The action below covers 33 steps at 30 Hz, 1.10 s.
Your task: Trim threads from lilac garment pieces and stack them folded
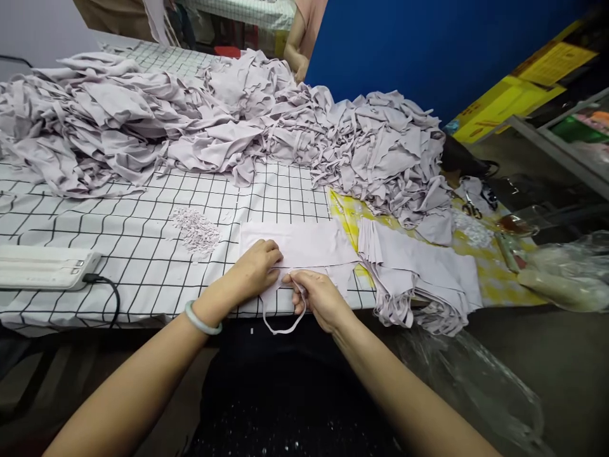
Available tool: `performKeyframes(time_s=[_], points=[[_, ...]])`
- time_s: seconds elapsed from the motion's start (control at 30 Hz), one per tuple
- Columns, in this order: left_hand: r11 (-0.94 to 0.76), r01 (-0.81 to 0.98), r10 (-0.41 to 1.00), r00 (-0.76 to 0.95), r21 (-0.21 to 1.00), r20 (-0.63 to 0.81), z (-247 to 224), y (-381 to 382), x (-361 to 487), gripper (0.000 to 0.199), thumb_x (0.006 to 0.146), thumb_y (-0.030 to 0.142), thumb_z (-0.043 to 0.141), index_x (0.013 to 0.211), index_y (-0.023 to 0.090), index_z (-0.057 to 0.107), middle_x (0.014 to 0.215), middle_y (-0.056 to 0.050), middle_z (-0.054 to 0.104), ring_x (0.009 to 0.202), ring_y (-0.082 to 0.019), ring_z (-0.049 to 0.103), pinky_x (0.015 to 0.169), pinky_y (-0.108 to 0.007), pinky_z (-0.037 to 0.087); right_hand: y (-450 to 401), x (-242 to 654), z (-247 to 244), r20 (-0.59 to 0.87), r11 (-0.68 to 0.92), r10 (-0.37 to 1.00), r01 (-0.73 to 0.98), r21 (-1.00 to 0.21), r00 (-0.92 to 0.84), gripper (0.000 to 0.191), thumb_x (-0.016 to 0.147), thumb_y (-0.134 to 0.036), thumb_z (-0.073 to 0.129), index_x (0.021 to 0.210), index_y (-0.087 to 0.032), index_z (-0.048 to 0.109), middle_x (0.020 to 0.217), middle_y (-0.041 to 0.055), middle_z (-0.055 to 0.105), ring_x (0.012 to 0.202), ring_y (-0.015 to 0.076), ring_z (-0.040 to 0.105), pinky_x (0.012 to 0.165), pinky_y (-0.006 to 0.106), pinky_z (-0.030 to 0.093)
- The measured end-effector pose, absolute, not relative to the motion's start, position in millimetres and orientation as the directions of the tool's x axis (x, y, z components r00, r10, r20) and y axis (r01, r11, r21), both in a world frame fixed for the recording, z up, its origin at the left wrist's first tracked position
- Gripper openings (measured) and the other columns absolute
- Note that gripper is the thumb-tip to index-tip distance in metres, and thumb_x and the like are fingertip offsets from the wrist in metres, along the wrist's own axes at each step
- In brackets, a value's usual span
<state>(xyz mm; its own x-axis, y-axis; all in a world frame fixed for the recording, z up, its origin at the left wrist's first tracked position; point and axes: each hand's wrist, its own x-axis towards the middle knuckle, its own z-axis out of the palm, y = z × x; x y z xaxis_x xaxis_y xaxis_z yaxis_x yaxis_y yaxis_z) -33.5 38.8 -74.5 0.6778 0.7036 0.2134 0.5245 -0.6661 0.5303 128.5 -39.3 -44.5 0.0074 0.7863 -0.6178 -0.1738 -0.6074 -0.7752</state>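
Observation:
A pale lilac cloth piece lies flat at the table's front edge, with more of the same fabric beneath its lower side. My left hand, a pale bangle on its wrist, presses down on the cloth's left part with curled fingers that pinch its lower edge. From there a narrow fabric strap hangs in a loop over the table edge. My right hand is closed, thumb against forefinger, on the strap's other end near the cloth's lower edge. The fingertips partly hide what they grip.
Crumpled lilac garments heap along the table's back. Right of my hands lies a layered stack of cloth pieces. Small fabric snippets sit left, beyond a white power bank-like device with a cable. Scissors lie far right.

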Motion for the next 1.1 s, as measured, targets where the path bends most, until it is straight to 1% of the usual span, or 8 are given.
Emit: performKeyframes(time_s=[0.07,0.17,0.27,0.4,0.57,0.73,0.87,1.1], points=[[-0.651,0.514,0.723,0.643,0.559,0.25,-78,41,-32,0.014,0.081,0.005,0.058,0.083,0.014,0.067,0.094,-0.011,0.067,0.088,-0.023,0.061,0.081,-0.038,0.054,-33,127,-42,-0.624,-0.613,0.781,-0.186,-0.768,0.001,0.019,0.08,-0.032,0.064,0.078,-0.013,0.069,0.054,-0.0034,0.051,0.042,0.0086,0.05,0.037,0.02,0.047],[-0.587,0.48,0.771,0.576,0.652,0.27,-78,42,-33,0.016,0.082,0.004,0.056,0.078,0.015,0.066,0.09,-0.008,0.068,0.086,-0.02,0.062,0.08,-0.034,0.053,-22,122,-41,-0.633,-0.618,0.774,-0.244,-0.748,-0.017,0.018,0.08,-0.031,0.067,0.076,-0.013,0.068,0.057,-0.0038,0.051,0.045,0.0093,0.055,0.04,0.021,0.052],[-0.5,0.447,0.808,0.549,0.741,0.214,-73,45,-35,0.016,0.084,0.006,0.056,0.075,0.017,0.065,0.087,-0.006,0.068,0.083,-0.018,0.063,0.077,-0.032,0.052,-14,116,-42,-0.653,-0.623,0.757,-0.292,-0.725,0.005,0.016,0.083,-0.027,0.062,0.077,-0.013,0.067,0.058,-0.0028,0.055,0.045,0.01,0.059,0.042,0.021,0.054],[-0.41,0.421,0.836,0.529,0.809,0.148,-71,49,-34,0.016,0.084,0.007,0.058,0.074,0.017,0.065,0.085,-0.005,0.068,0.082,-0.017,0.062,0.077,-0.032,0.051,-6,111,-42,-0.662,-0.606,0.745,-0.332,-0.723,0.08,0.016,0.084,-0.023,0.059,0.075,-0.013,0.067,0.057,-0.0024,0.056,0.044,0.0099,0.059,0.042,0.021,0.054],[-0.37,0.398,0.848,0.514,0.839,0.13,-73,51,-34,0.015,0.085,0.01,0.058,0.073,0.017,0.065,0.085,-0.005,0.068,0.081,-0.017,0.061,0.078,-0.034,0.049,-2,108,-42,-0.662,-0.596,0.741,-0.34,-0.727,0.116,0.019,0.084,-0.024,0.055,0.071,-0.013,0.065,0.054,-0.0031,0.055,0.043,0.0102,0.059,0.041,0.021,0.054],[-0.322,0.361,0.856,0.505,0.875,0.106,-73,53,-35,0.015,0.084,0.011,0.058,0.073,0.017,0.065,0.084,-0.004,0.067,0.08,-0.017,0.061,0.076,-0.032,0.049,-1,107,-47,-0.667,-0.605,0.735,-0.325,-0.727,0.122,0.019,0.082,-0.025,0.057,0.072,-0.013,0.067,0.054,-0.0018,0.057,0.045,0.0115,0.062,0.043,0.022,0.055],[-0.328,0.358,0.853,0.509,0.874,0.112,-75,53,-35,0.014,0.084,0.011,0.058,0.073,0.017,0.065,0.084,-0.004,0.067,0.08,-0.017,0.061,0.076,-0.032,0.049,0,105,-49,-0.655,-0.589,0.74,-0.323,-0.741,0.151,0.022,0.083,-0.027,0.056,0.07,-0.013,0.066,0.053,-0.0017,0.057,0.045,0.012,0.062,0.043,0.022,0.056],[-0.352,0.369,0.842,0.527,0.86,0.119,-75,53,-35,0.015,0.085,0.011,0.059,0.073,0.017,0.065,0.084,-0.004,0.068,0.081,-0.017,0.061,0.077,-0.033,0.049,1,103,-49,-0.642,-0.577,0.741,-0.303,-0.759,0.196,0.018,0.079,-0.025,0.058,0.068,-0.014,0.065,0.052,-0.0032,0.054,0.042,0.0103,0.059,0.041,0.021,0.054]])
